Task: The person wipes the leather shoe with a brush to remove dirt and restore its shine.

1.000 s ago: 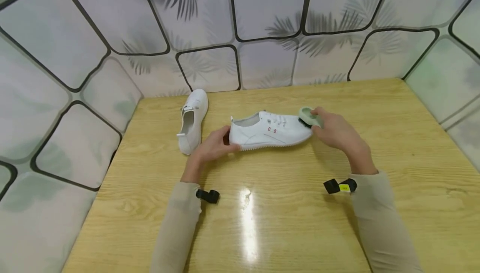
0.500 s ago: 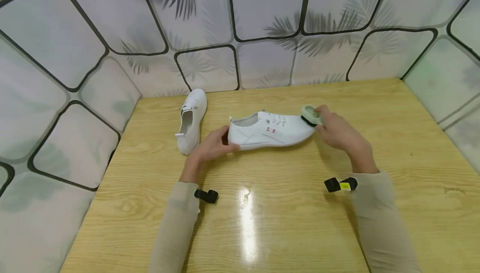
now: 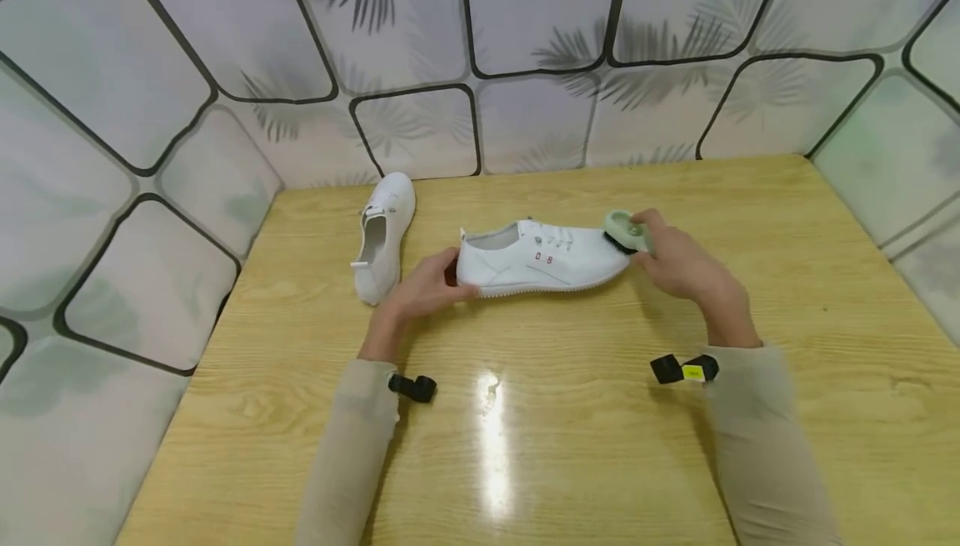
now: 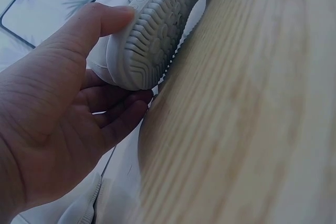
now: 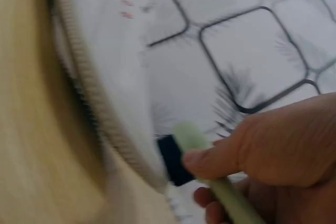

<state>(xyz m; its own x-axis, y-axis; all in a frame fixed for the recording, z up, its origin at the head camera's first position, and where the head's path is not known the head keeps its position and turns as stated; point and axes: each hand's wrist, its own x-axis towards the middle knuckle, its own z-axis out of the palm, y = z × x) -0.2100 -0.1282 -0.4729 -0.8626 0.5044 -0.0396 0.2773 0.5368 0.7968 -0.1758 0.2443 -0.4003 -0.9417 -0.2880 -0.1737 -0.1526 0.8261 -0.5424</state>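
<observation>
A white lace-up shoe [image 3: 525, 258] with small red letters on its side points its toe to the right in the head view. My left hand [image 3: 429, 286] grips it at the heel. In the left wrist view the thumb lies along the sole's edge, the fingers curl under the heel, and the ridged sole [image 4: 152, 40] shows, tilted off the wood. My right hand [image 3: 684, 261] holds a pale green brush [image 3: 624, 229] with dark bristles [image 5: 174, 160] set against the toe. Thumb and fingers close round its handle in the right wrist view.
A second white shoe [image 3: 384, 237] stands at the left, behind my left hand, toe toward the back wall. The wooden table [image 3: 570, 446] meets patterned walls [image 3: 540, 125] at the back and sides. A bright reflection lies on its front middle.
The brush in my right hand has shifted slightly right along the toe since a second ago. My left hand and the gripped shoe stay nearly in place.
</observation>
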